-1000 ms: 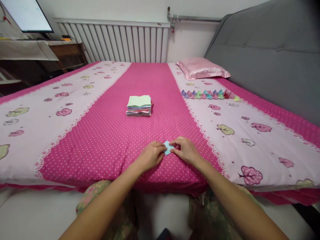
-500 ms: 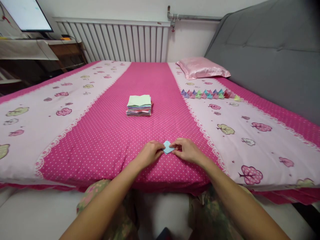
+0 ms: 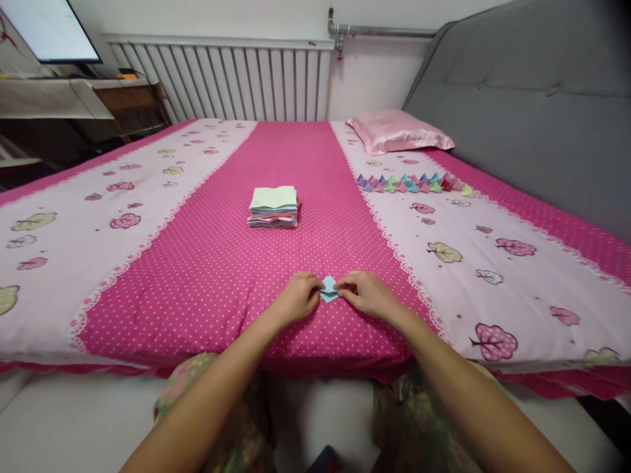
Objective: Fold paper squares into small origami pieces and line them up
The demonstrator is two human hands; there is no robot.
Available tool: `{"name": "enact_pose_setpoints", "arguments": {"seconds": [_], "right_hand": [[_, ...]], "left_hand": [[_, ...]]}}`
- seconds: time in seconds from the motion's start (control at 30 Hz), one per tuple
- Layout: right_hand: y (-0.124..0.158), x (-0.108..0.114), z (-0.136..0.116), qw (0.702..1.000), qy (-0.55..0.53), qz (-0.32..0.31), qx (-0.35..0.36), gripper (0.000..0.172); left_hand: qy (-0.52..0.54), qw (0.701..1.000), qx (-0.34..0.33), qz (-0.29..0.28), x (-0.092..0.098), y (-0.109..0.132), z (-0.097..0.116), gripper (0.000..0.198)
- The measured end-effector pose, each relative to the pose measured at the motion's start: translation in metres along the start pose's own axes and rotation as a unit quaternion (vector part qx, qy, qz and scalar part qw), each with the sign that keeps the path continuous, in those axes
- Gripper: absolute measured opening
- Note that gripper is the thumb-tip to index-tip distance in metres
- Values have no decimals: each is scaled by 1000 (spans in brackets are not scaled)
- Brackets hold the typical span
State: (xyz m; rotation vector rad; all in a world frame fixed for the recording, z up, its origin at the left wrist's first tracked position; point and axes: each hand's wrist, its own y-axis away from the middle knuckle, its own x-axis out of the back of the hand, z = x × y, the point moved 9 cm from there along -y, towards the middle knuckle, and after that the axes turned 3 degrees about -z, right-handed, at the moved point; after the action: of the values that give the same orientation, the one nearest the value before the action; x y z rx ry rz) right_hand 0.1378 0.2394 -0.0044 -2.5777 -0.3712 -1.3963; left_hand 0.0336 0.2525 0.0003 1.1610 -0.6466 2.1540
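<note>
A small light blue folded paper, diamond-shaped, lies near the front edge of the bed between my two hands. A crease or open fold runs across its middle. My left hand pinches its left corner between thumb and fingers. On the opposite corner, my right hand has its thumb and fingertips closed on the paper. Farther off, a stack of coloured paper sheets rests on the pink bedspread, a pale green sheet on top. Rows of small folded paper pieces in several colours stand to the right.
The bed's pink dotted cover spreads around my hands, with printed white bands on both sides. A pink pillow lies at the back right by a grey headboard. Behind are a radiator and, left, a desk with a monitor.
The blue paper's flat face now shows a raised fold across its middle. Both hands stay at its corners, their fingers slightly shifted. The stack and folded pieces remain in place.
</note>
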Motion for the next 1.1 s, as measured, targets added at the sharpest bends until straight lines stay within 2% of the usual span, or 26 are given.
{"name": "enact_pose_setpoints", "arguments": {"seconds": [0.27, 0.47, 0.6, 0.73, 0.9, 1.1], "right_hand": [[1, -6, -4, 999, 24, 21, -13, 19], [-1, -11, -9, 1000, 19, 2, 10, 30], [-2, -12, -5, 1000, 8, 9, -14, 25], [-4, -12, -2, 999, -12, 27, -30, 24], [-7, -11, 6, 994, 6, 50, -92, 32], [-8, -11, 13, 986, 18, 62, -152, 29]], "left_hand": [[17, 999, -26, 10, -5, -2, 1, 21], [28, 999, -22, 0, -5, -2, -1, 19], [-13, 998, 39, 37, 3, 3, -7, 14], [-72, 989, 105, 73, 10, 6, -13, 21], [-74, 982, 155, 84, 10, 7, -21, 26], [-83, 967, 207, 122, 10, 8, -25, 25]]}}
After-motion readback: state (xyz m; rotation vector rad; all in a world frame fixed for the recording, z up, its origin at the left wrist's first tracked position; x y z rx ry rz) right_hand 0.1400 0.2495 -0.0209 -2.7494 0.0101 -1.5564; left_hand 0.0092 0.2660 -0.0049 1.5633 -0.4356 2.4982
